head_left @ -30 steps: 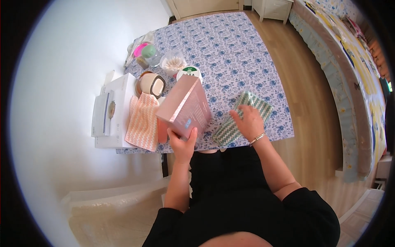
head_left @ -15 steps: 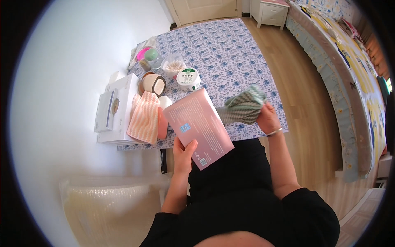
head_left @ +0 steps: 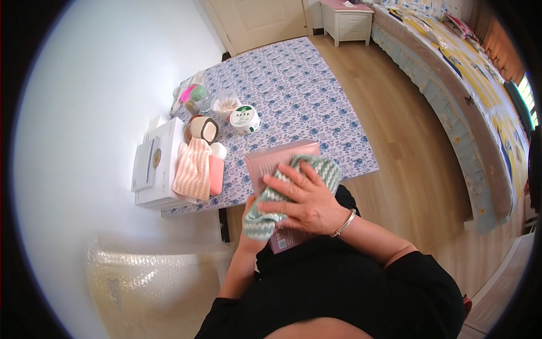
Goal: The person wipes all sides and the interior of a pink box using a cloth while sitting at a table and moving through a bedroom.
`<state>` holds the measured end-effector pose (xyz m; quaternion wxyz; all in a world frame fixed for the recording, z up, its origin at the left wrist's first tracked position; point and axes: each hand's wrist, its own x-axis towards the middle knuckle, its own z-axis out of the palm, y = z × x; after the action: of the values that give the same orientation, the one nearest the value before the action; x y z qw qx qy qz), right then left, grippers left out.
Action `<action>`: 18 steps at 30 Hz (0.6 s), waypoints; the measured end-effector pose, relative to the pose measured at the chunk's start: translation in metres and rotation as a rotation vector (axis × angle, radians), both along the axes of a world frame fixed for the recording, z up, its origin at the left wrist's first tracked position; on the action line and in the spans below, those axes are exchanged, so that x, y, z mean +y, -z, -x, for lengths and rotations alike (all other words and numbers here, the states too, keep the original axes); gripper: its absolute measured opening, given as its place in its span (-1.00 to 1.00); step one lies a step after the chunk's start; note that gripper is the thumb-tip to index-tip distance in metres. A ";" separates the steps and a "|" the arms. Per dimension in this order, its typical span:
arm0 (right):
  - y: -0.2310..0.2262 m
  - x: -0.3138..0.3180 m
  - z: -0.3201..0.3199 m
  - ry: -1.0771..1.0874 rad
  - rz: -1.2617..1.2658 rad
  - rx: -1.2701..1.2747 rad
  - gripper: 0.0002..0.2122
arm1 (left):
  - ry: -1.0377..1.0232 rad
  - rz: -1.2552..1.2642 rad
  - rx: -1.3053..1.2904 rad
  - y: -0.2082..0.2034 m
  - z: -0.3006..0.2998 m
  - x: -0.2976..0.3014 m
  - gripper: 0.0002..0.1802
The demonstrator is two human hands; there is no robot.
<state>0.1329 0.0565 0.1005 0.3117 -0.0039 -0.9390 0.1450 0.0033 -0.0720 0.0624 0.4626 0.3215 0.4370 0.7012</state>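
Dark printed characters stand across the green-and-white lid (head_left: 243, 114) of a round white tub (head_left: 247, 127), while a pink box (head_left: 267, 161), partly covered, carries fine pale print and a barcode-like patch (head_left: 282, 243), both too small to read.

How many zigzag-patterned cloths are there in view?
2. The green cloth is under the right hand, against the pink box. The orange cloth is at the table's near left, by the white box. Others could be hidden.
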 end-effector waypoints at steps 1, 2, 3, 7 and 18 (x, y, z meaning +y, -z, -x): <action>-0.003 0.002 0.002 0.078 -0.017 0.041 -0.56 | -0.137 0.063 0.670 0.000 -0.005 -0.009 -0.56; -0.009 0.008 0.006 0.120 -0.001 0.101 -0.58 | -0.053 0.125 0.213 0.002 -0.007 -0.011 -0.45; -0.018 0.015 0.005 0.156 0.023 0.116 -0.58 | -0.078 0.084 0.344 -0.006 -0.011 -0.008 -0.47; -0.017 0.049 0.011 0.223 0.354 0.181 -0.73 | -0.094 0.163 0.336 -0.014 -0.012 -0.002 -0.49; 0.006 0.159 0.002 0.567 0.889 0.240 -0.78 | -0.130 0.311 0.139 -0.003 0.008 0.045 -0.53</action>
<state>0.1309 0.2159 0.0947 0.4120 -0.3723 -0.7071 0.4378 -0.0052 -0.0274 0.0649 0.4290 0.2647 0.5912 0.6296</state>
